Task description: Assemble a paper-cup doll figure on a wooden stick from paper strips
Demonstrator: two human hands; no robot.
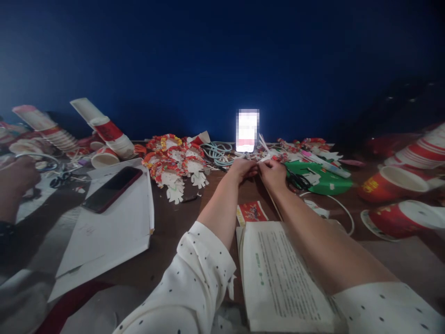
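My left hand (244,170) and my right hand (273,175) meet over the brown table, just in front of a lit phone (246,132). The fingers of both are closed together. Between the right fingertips a small white piece of paper (264,158) shows; the left fingers are curled beside it, and what they pinch is hidden. White strips (264,144) rise behind the hands. Right of my right hand lie black-handled scissors (298,180) on a green sheet (333,183). A red printed card (253,212) and an open book (285,273) lie beneath my forearms.
Left of my arms are red-and-white paper-cut crafts (174,160), a coiled light-blue cord (218,153), and a dark phone (113,189) on white sheets (111,236). Paper cups (394,183) lie at the right, stacked cups (113,137) at the left. Another person's hand (17,181) is at the far left.
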